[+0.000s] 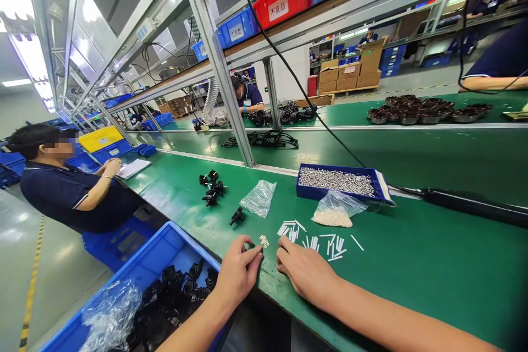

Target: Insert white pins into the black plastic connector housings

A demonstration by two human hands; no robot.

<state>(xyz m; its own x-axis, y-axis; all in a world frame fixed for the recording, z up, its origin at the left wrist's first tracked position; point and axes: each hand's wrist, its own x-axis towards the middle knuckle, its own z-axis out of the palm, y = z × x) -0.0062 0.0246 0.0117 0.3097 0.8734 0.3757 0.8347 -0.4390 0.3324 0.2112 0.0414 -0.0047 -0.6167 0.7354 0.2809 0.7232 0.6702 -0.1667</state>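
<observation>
My left hand [238,269] rests on the near edge of the green bench [412,264], fingers curled in a pinch; what they hold, if anything, is hidden. Just beyond its fingertips lies a small cluster of white washers [264,240]. My right hand [303,269] lies beside it, fingers bent down onto the bench next to several short white pins [325,243]. Whether it grips one is hidden. A small black part [236,215] sits beyond my left hand.
A blue tray of metal pins [338,181], two clear bags [259,198] [336,210] and more black parts [211,188] lie farther back. A blue bin of black parts [165,291] stands at my left. A black power tool [470,203] lies at right. A seated person [66,187] works at left.
</observation>
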